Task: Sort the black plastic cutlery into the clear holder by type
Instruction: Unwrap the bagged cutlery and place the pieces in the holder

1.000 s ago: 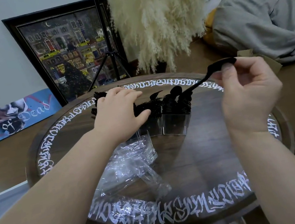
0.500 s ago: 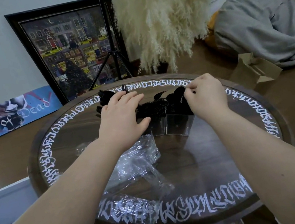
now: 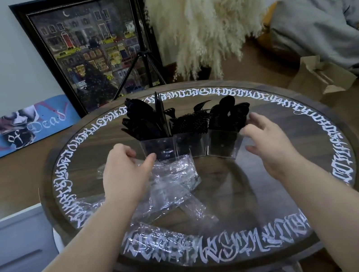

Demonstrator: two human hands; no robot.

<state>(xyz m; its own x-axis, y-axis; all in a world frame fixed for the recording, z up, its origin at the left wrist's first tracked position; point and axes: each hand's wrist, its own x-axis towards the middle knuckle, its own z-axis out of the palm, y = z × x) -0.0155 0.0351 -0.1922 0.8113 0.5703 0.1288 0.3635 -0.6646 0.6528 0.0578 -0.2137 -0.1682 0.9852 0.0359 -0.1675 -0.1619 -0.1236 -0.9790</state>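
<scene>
Standing at the far middle of the round bench, the clear holder carries black cutlery bunched in three compartments; the left hand hovers near its left side, fingers loosely curled, above crumpled plastic wrap; the right hand hovers spread at its right, holding nothing.

You are looking down on a round wooden table with white calligraphic lettering around its rim. Crumpled clear plastic wrap lies on the tabletop. Behind the table, a framed street-scene painting leans against the wall, with a black tripod in front of it. A blue lettered board lies at far left. Pampas grass stands behind the table; a grey fabric heap and a brown paper bag sit at right.
</scene>
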